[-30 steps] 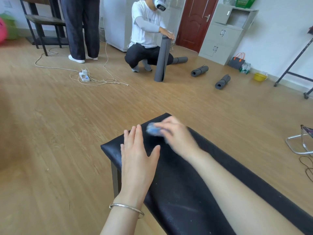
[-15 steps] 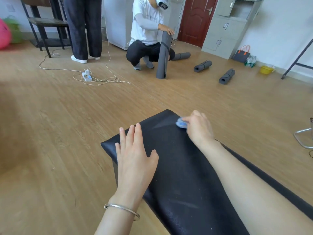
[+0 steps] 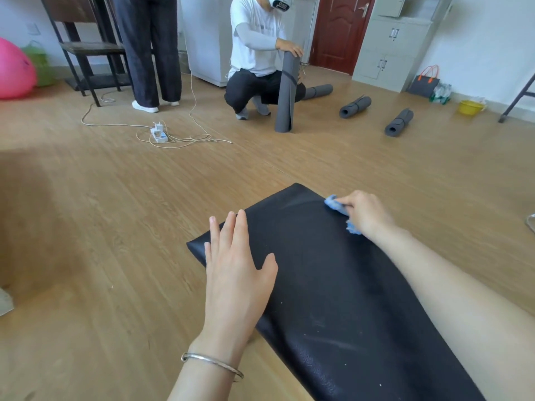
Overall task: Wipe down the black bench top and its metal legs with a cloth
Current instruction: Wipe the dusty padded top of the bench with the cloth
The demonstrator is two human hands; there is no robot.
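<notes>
While the left hand [image 3: 237, 273] lies flat on the black desk [image 3: 333, 290], fingers [image 3: 241, 227] straight, the right hand [image 3: 366, 212] clutches the blue cloth [image 3: 332, 203] at the far edge; legs probably come next.

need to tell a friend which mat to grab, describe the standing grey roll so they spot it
Look to the dark red door at the back. Just left of it a crouching person in a white shirt holds the top of a grey rolled mat. It alone stands upright; the other grey rolls lie flat on the floor.
</notes>
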